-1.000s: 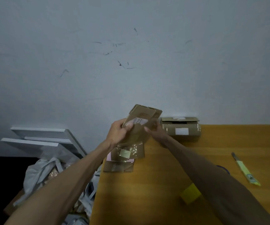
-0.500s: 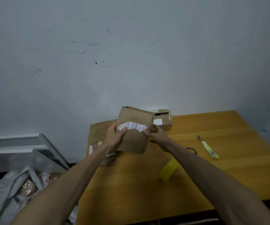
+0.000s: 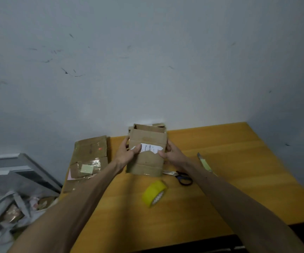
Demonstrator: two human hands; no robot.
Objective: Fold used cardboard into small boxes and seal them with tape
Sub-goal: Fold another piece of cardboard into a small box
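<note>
A half-formed cardboard box (image 3: 146, 150) stands on end at the center of the frame, its lower edge on or just above the wooden counter (image 3: 248, 152). The angle makes it hard to say which. The top end gapes open, while the bottom band looks glossy, perhaps from old tape. The left hand (image 3: 124, 154) grips the box's left side, fingers (image 3: 126, 141) curled behind the edge and thumb pressed on the front by a torn white label (image 3: 146, 147). The right hand (image 3: 173, 154) holds the right side in the same way, thumb on the label's other end.

The yellow tape roll (image 3: 154, 193) lies near the box, lower in the frame, tilted on its edge. The scissors (image 3: 184, 178) sit just right of the box's base, and a yellow-handled cutter (image 3: 205, 163) lies farther right. A stack of flattened cardboard (image 3: 89, 156) waits at the counter's left end.

The top flaps are not yet folded and no fresh tape is on. Both hands are taken up with the box, so reaching for the roll means letting go on one side. The worn, creased walls could then spring back or skew, leaving crooked flaps. The ragged label may lift and stop new tape from sticking. The tilted roll could also roll away if nudged.
</note>
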